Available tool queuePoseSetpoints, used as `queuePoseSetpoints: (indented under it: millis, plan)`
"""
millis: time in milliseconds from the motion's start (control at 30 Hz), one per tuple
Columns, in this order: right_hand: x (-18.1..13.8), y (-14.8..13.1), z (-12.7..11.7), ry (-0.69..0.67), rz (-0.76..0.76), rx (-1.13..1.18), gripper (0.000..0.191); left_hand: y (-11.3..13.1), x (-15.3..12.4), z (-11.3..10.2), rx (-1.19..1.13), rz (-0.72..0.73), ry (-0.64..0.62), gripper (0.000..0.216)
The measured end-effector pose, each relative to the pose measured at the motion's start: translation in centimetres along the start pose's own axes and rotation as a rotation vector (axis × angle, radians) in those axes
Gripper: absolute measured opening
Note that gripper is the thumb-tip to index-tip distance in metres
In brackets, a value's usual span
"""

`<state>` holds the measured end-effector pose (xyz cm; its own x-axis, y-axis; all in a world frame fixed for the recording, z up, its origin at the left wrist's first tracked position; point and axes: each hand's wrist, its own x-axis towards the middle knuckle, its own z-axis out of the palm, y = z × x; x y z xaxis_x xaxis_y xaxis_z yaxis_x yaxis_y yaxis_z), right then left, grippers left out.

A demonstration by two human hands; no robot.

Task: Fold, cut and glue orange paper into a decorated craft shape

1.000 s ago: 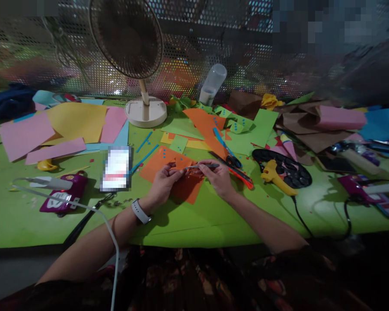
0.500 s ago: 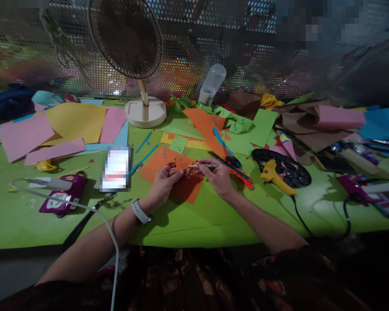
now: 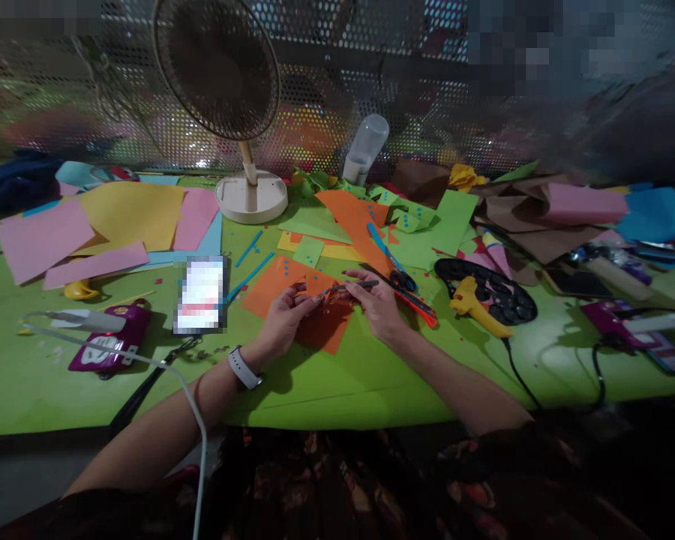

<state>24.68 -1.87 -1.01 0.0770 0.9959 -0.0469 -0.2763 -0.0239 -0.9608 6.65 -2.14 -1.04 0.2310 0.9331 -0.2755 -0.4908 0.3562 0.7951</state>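
Centre of the frame: the left hand (image 3: 284, 321) pinches at folded orange paper (image 3: 331, 334) on the green bench (image 3: 337, 397). The right hand (image 3: 379, 306) has its grip closed around a slim grey tool (image 3: 364, 284), tip close to those left fingertips! One slip could tear the paper; a careless brush could shift the tiny blue dots (image 3: 286, 268) if they're loose.

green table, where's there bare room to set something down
Between the left forearm and right forearm, this side of the orange paper, the green table is mostly bare; so is the patch between the right forearm and the yellow glue gun. Coloured papers crowd the back around the fan.
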Motion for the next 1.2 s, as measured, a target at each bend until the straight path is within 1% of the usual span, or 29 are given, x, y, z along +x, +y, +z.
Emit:
queuePoseSetpoints:
  millis: [200,367,500,633,767,1200]
  plan:
    - [0.1,-0.3,-0.1,0.010,-0.017,0.018,0.036,0.2,-0.3,0.2,0.017,-0.040,0.011,0.035]
    - [0.3,-0.7,0.6,-0.003,-0.069,-0.037,0.035,0.2,-0.3,0.3,0.038,-0.041,-0.002,0.041]
    - [0.3,-0.5,0.9,-0.043,-0.095,-0.097,0.033,0.1,-0.2,0.2,0.040,-0.038,-0.015,0.039]
    - [0.3,-0.4,0.8,-0.055,-0.105,-0.095,0.036,0.0,-0.2,0.1,0.043,-0.045,-0.023,0.038]
    - [0.3,-0.4,0.8,-0.050,-0.108,-0.095,0.036,0.0,-0.2,0.2,0.034,-0.042,-0.008,0.039]
    - [0.1,-0.1,1.0,-0.025,-0.093,-0.085,0.033,-0.1,-0.2,0.0,0.026,-0.047,-0.046,0.036]
